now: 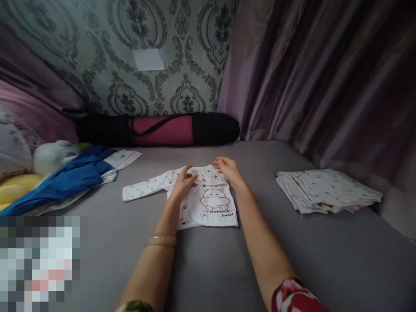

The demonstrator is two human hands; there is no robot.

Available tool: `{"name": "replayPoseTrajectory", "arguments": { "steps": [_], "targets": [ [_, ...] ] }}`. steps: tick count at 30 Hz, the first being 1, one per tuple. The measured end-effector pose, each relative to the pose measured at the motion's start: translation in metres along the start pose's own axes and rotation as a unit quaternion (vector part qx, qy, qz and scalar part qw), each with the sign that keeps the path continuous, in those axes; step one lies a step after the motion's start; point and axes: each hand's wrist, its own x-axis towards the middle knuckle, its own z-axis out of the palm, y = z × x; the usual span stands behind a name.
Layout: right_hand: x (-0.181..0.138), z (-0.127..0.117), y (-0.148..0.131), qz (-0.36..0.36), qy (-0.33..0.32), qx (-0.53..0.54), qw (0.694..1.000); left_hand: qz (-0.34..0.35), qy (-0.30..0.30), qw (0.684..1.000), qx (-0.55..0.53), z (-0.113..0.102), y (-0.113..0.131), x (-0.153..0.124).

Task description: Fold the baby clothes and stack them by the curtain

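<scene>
Working over a shirt (213, 219) laid flat on the grey sheet (201, 268), probably to avoid creases. Holding left hand (183, 185) unclenched; cannot tell whether pinching anything with right hand (230, 171) by the collar (207, 169).

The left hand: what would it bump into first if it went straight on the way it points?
Probably the shirt, which the left hand is over or touching; beyond it, the bag. Depth is hard to judge.
</scene>
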Motion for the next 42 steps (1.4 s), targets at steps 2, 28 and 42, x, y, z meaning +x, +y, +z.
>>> {"name": "replayPoseTrajectory", "arguments": {
  "steps": [2,28,42],
  "targets": [
    [0.006,-0.027,0.005,0.010,0.071,0.024,0.997,0.021,-0.004,1.000,0.013,0.002,0.002,-0.002],
    [-0.026,0.010,0.038,-0.057,-0.049,-0.514,0.855,0.035,0.039,0.990,0.127,-0.008,-0.003,-0.002],
    [-0.026,0.012,0.043,-0.063,-0.034,-0.527,0.847,0.175,0.040,0.895,0.409,0.000,-0.011,-0.002]
  ]
}}
